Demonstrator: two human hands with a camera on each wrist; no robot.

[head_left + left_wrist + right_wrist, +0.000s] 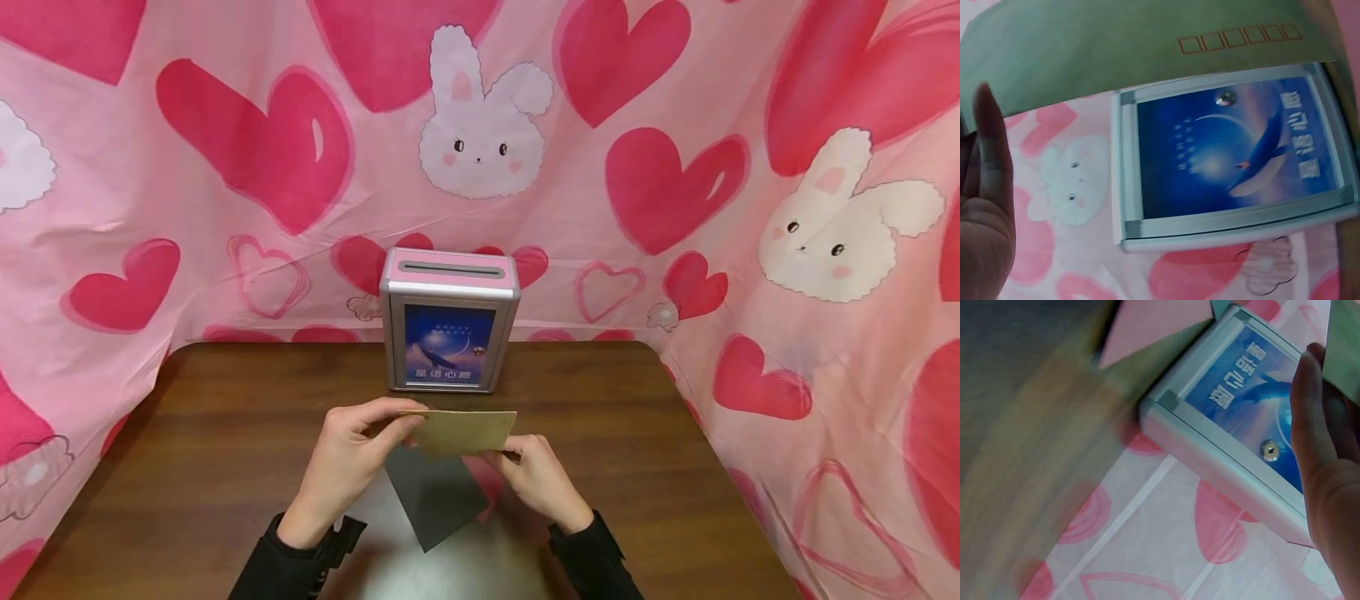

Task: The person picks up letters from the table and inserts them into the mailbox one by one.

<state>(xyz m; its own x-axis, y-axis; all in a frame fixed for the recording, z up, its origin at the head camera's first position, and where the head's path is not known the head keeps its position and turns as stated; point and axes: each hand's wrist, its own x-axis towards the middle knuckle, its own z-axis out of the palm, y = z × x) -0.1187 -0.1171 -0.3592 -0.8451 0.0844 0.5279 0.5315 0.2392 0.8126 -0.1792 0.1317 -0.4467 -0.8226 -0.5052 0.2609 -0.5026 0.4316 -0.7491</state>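
Observation:
A tan kraft envelope [468, 433] is held up over the table in front of a locking box [453, 277] with a slot in its top. My left hand [351, 457] pinches its upper left corner between thumb and fingers. At the lower right corner, my right hand [542, 482] grips it. Small red postcode squares [1235, 39] run along the envelope's edge in the left wrist view. Below the hands, a dark grey paper piece [438, 504] lies on the table, overlapping a pink paper piece [489, 483].
The box stands near the back edge of the brown wooden table [247, 433], its front showing a blue whale picture [448, 346] and a small round lock [1270, 450]. Behind hangs a pink cloth [375, 175] printed with hearts and rabbits.

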